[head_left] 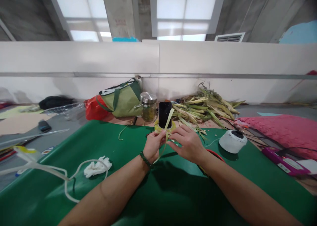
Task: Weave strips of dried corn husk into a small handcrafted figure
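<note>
Pale green-yellow strips of plant leaf [169, 117] stand up and trail down between my hands above the green mat. My left hand [154, 144], with a dark green bead bracelet at the wrist, pinches the strips between thumb and fingers. From the right, my right hand [186, 142] meets the same strips, its thumb and fingertips closed around them; the exact grip is partly hidden. Just beyond my fingers, a black phone [164, 113] leans upright in a roll of yellow tape [157, 126].
A glass mug [148, 111] and a green bag [127, 100] stand behind, left of a heap of dry leaves [210, 107]. A white spool [232, 142] and purple power strip [284, 161] lie right. Crumpled tissue [98, 167] and a white cable [65, 179] lie left on the mat [133, 199].
</note>
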`<state>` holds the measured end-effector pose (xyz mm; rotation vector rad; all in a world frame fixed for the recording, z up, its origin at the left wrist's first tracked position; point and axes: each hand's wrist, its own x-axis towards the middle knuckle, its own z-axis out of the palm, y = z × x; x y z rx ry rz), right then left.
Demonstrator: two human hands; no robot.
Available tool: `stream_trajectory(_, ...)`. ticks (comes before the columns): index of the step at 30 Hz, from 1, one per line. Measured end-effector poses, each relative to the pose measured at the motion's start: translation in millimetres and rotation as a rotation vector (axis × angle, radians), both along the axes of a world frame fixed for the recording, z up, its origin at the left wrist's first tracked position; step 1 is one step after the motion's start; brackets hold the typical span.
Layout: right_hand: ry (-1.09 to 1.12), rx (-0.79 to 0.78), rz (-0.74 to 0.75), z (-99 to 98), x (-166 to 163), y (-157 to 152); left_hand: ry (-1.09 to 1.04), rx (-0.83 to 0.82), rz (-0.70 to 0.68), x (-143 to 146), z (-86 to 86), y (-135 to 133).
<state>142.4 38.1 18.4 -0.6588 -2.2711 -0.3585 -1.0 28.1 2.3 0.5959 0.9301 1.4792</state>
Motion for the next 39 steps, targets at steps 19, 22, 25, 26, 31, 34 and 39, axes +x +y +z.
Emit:
stream_trajectory(19,0.436,-1.070,0.087,0.8,10.2,24.0,0.111,0.072,-0.149,6.6,-7.1,-4.4)
stream_trajectory(22,0.521,-1.177,0.096,-0.7,10.0,28.7,0.112,0.060,-0.170,6.2,-9.2,-5.0)
stream_trajectory(25,0.525,-1.164,0.076,-2.8,9.0,29.9,0.084,0.034,-0.210,5.7,-8.0,-6.6)
stream_trajectory(26,0.511,-1.153,0.078,-2.8,8.9,29.3,0.079,0.026,-0.223,5.6,-7.2,-7.1)
stream_trajectory(31,0.412,-1.032,0.075,1.6,9.8,23.2,0.095,-0.021,-0.255,5.8,-5.3,-7.6)
stream_trajectory(34,0.317,-0.954,0.034,2.4,10.6,21.2,0.103,-0.051,-0.258,5.8,-6.0,-6.6)
stream_trajectory(39,0.279,-0.913,-0.025,0.4,12.0,22.0,0.095,-0.036,-0.301,4.6,-4.0,-8.4)
